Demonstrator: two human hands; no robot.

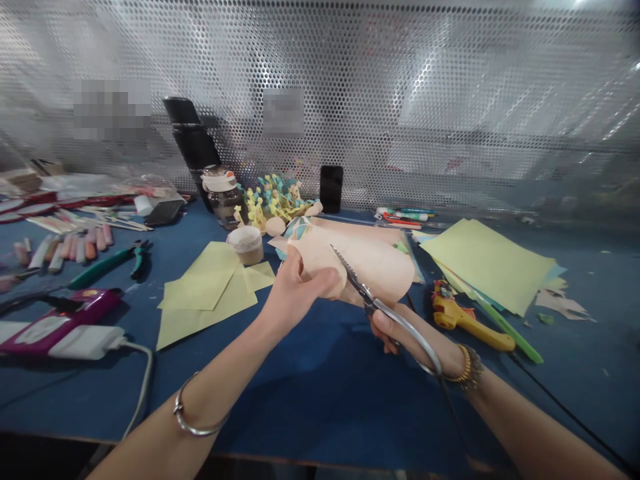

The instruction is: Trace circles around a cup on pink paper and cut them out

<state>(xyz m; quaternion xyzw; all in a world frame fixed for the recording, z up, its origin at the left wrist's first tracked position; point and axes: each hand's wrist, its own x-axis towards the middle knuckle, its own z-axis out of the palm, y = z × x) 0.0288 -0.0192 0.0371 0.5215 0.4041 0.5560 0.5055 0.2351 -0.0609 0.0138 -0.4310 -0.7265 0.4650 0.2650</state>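
Note:
My left hand (295,287) grips a curled sheet of peach paper (373,260) at its near edge. My right hand (395,333) holds a pair of steel scissors (367,297) with serrated-looking blades, its fingers through the metal handle loops. The blades bite into the paper's edge, and one blade lies partly hidden behind the sheet. A patterned teal-and-cream paper (295,230) shows behind the peach sheet. Pale yellow paper sheets (203,293) lie to the left of my left hand.
A yellow glue gun (465,323) and a stack of yellow paper (487,267) lie to the right. Green pliers (107,265), a magenta device (65,320) and a corded white power strip (85,341) lie left. A glass jar (223,197) stands behind, before a perforated metal wall (400,87).

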